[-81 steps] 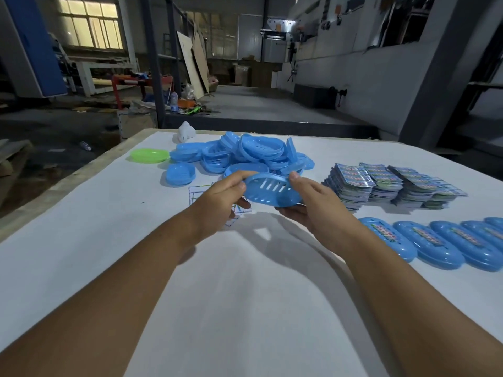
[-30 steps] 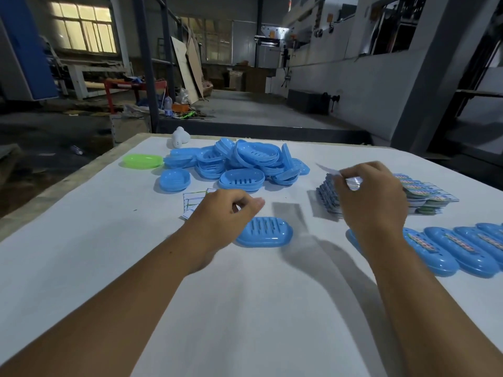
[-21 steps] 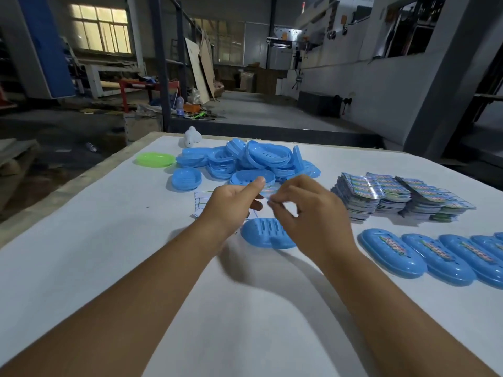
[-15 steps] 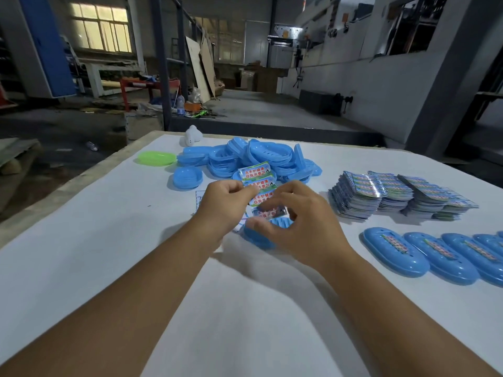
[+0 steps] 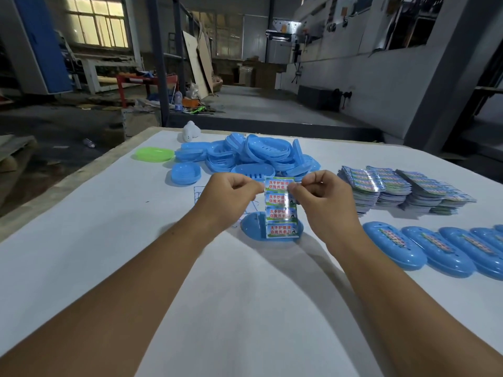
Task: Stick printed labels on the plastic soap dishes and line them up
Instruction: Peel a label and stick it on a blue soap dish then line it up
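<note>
Head view. You hold a label strip [image 5: 281,207] upright between both hands, above an upturned blue soap dish [image 5: 254,229] lying on the white surface [image 5: 109,240]. The strip carries four printed labels, each with red Chinese characters; the top line reads roughly 洗手护健康, the lower 你我共参与. Your left hand [image 5: 226,198] pinches the strip's upper left edge, and your right hand [image 5: 324,200] pinches its upper right corner, fingers curled. Half a second ago the strip was tilted lower over the dish; now it stands raised and faces you. Behind it lies a heap of unlabelled blue dishes [image 5: 258,156], with one green dish [image 5: 155,154] to their left. Stacks of label sheets [image 5: 402,189] sit at right, and a row of labelled dishes [image 5: 441,248] lies before them.
</note>
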